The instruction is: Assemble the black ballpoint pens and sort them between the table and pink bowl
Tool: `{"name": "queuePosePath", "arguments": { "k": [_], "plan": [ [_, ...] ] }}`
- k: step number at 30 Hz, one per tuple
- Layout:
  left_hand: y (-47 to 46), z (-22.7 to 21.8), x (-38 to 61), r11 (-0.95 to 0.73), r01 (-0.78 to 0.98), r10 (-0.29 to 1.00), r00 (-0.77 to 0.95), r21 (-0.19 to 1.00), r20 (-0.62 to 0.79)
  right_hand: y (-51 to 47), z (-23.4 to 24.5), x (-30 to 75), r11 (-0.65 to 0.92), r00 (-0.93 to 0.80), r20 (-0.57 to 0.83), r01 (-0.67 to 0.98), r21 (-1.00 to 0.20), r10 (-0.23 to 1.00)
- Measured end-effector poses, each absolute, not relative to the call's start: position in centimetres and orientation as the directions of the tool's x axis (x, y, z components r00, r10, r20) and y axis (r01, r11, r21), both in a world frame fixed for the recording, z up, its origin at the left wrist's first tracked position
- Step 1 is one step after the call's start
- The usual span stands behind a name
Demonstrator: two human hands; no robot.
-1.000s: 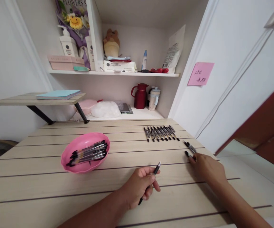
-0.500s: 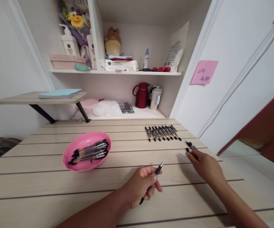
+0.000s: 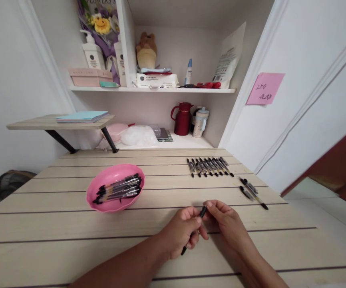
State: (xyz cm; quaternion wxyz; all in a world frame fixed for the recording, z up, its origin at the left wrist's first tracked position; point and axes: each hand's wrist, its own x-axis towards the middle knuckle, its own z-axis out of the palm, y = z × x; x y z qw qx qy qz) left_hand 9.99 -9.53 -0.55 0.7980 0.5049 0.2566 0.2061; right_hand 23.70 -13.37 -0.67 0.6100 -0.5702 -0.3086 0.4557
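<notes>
My left hand (image 3: 187, 230) is wrapped round a black pen (image 3: 203, 211), whose dark end sticks out below the fingers. At the pen's upper end, the thumb and fingers of my right hand (image 3: 225, 222) pinch the tip; part of it is hidden by the fingertips. To the right on the table lies a small group of pen parts (image 3: 252, 192), with one longer piece pointing toward me. Further back, several pens (image 3: 210, 167) lie side by side in a row. More pens (image 3: 119, 190) rest in a pink bowl (image 3: 110, 173) on the left.
A small raised shelf (image 3: 35, 122) with papers stands at the back left of the slatted table (image 3: 71, 228). Behind are a red jug (image 3: 183, 119), a light cup (image 3: 201, 123) and a plastic bag (image 3: 139, 136). A pink note (image 3: 265, 89) hangs on the wall.
My right hand has moved left, from the pen parts to the tip of the pen in my left hand. The silver tip that showed before is now covered. The view has shifted slightly.
</notes>
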Motion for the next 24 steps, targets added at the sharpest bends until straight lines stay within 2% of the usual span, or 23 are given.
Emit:
{"name": "queuePosePath", "arguments": {
  "k": [4,8,12,15,17,20,24],
  "plan": [
    [-9.48,-0.46,10.03,0.424,-0.074,0.583,0.785,0.903,-0.210,-13.35,-0.51,23.54,-0.048,0.323,-0.161,-0.330,-0.943,0.933],
    [-9.46,-0.48,10.05,0.442,-0.071,0.580,0.783,0.894,-0.225,-13.25,-0.35,23.42,-0.071,0.275,-0.154,-0.290,-0.954,0.949],
    [-9.45,-0.54,10.04,0.456,-0.082,0.580,0.783,0.886,-0.225,-13.17,-0.03,23.17,-0.076,0.223,-0.195,-0.451,-0.889,0.955],
    [-9.47,-0.48,10.02,0.469,-0.078,0.585,0.774,0.879,-0.243,-13.04,0.08,23.11,-0.130,0.166,-0.221,-0.432,-0.892,0.961],
    [-9.48,-0.39,10.01,0.478,-0.074,0.591,0.764,0.875,-0.258,-12.89,0.09,23.20,-0.118,0.177,-0.208,-0.420,-0.900,0.962],
    [-9.44,-0.29,9.98,0.482,-0.082,0.592,0.764,0.872,-0.256,-12.66,0.14,23.29,-0.074,0.201,-0.196,-0.494,-0.867,0.960],
    [-9.42,-0.24,9.95,0.499,-0.085,0.584,0.768,0.863,-0.262,-12.52,0.28,23.13,-0.130,0.066,-0.181,-0.463,-0.877,0.981]
  ]
}}
